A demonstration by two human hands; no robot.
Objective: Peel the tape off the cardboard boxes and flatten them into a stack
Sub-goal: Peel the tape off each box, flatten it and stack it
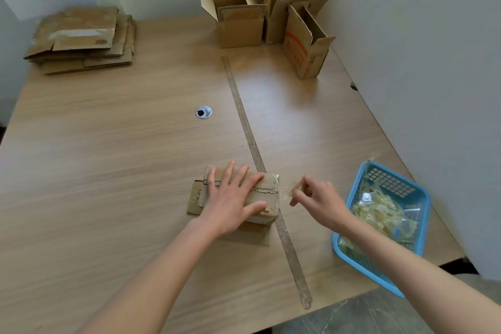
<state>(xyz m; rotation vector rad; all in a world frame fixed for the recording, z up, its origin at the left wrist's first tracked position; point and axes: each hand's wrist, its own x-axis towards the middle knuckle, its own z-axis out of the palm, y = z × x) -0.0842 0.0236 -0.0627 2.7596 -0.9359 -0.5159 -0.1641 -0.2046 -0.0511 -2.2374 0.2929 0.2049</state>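
Observation:
A small cardboard box lies near the table's front middle, flaps spread under it. My left hand presses flat on its top, fingers spread. Just right of the box, my right hand pinches a strip of clear tape that stretches from the box's right end. A stack of flattened cardboard lies at the far left. Three open boxes stand at the far right.
A blue plastic basket holding crumpled peeled tape sits at the right front edge. A strip of old tape runs along the wooden table. A cable hole is mid-table. White walls close the right and back.

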